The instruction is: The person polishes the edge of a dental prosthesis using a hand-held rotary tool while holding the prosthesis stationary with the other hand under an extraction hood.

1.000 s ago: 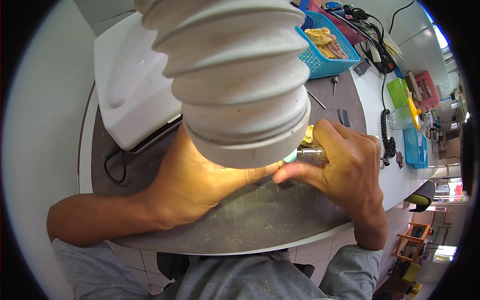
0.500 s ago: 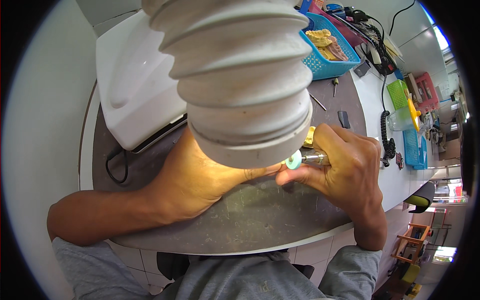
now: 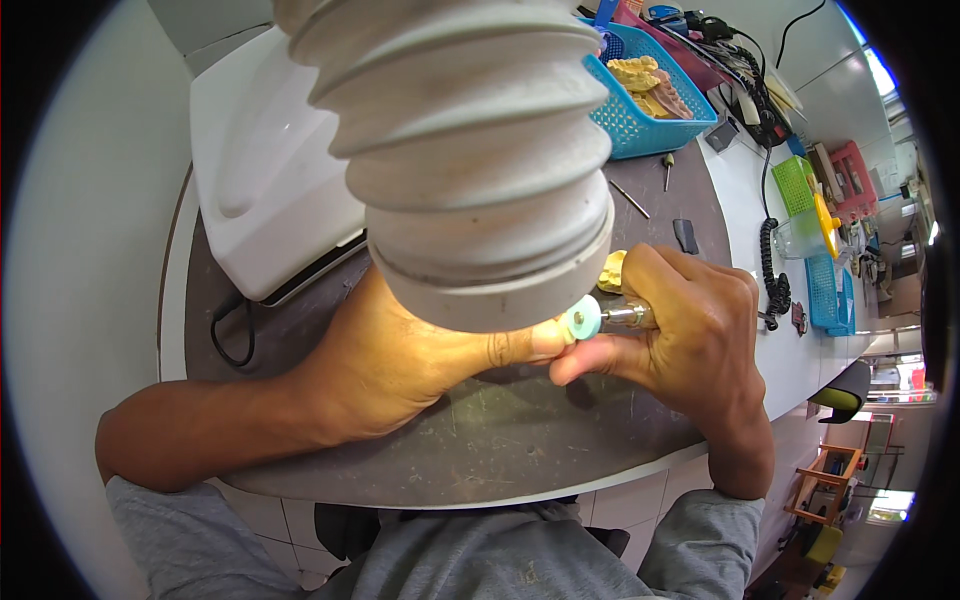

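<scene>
Lit warm and strongly on the left hand (image 3: pixel 415 352), softly shadowed on the surface (image 3: pixel 520 440) below; blown out at upper right; fairly sharp mid-frame, bent and blackened toward the rim.

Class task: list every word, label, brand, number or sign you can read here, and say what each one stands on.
No text can be read in this view.
Grey shirt: a small faint mark, too blurred to make out.
Metal rotary handpiece, turquoise disc, ribbed white hose: no readable lettering.
Background items: too small to read.
</scene>
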Demonstrator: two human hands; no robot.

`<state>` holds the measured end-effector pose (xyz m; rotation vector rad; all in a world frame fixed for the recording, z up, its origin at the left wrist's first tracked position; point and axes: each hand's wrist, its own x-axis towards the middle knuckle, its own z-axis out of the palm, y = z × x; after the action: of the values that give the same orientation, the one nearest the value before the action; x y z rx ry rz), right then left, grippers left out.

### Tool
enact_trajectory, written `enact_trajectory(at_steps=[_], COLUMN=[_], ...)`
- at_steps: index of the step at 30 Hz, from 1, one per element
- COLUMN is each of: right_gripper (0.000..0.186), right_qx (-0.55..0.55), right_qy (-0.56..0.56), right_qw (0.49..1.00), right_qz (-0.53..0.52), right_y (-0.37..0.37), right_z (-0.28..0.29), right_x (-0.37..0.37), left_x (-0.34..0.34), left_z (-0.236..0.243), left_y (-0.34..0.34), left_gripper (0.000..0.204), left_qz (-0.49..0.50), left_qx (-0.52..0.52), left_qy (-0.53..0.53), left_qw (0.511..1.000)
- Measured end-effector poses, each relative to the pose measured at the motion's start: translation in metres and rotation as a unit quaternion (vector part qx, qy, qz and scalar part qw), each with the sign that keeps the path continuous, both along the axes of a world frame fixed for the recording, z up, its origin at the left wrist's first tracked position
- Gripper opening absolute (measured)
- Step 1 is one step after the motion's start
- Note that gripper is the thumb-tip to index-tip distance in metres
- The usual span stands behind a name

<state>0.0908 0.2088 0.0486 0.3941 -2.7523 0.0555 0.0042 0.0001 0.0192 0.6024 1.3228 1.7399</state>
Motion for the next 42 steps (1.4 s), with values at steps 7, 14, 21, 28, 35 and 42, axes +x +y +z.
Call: enact_trajectory(at_steps=[7, 14, 21, 28, 35, 42], right_gripper=[0.064, 0.047, 0.045, 0.048, 0.046, 0.048], right_qx=[-0.063, -0.13, -0.15, -0.135, -0.12, -0.1], right_qy=[0.005, -0.037, -0.045, -0.075, -0.095, -0.099], right_qw=[0.998, 0.991, 0.988, 0.988, 0.988, 0.989], right_qz=[0.02, -0.005, -0.007, -0.009, -0.021, -0.039], right_y=[0.0, -0.002, 0.0, 0.0, 0.0, -0.003], right_z=[0.006, 0.005, 0.005, 0.007, 0.003, 0.003], right_x=[0.0, 0.0, -0.002, -0.001, -0.001, -0.003], left_x=[0.004, -0.001, 0.003, 0.001, 0.001, 0.003], left_z=[-0.003, -0.003, -0.008, -0.013, -0.015, -0.012], left_y=[0.003, -0.003, -0.001, 0.001, 0.001, 0.001], left_gripper=[0.028, 0.045, 0.025, 0.03, 0.021, 0.018], left_qz=[0.074, -0.005, 0.047, 0.016, 0.058, 0.082], left_qx=[0.056, -0.011, -0.001, 0.039, 0.09, 0.077], left_qy=[-0.011, 0.035, 0.039, -0.044, -0.035, -0.043], left_qw=[0.996, 0.999, 0.998, 0.998, 0.994, 0.993])
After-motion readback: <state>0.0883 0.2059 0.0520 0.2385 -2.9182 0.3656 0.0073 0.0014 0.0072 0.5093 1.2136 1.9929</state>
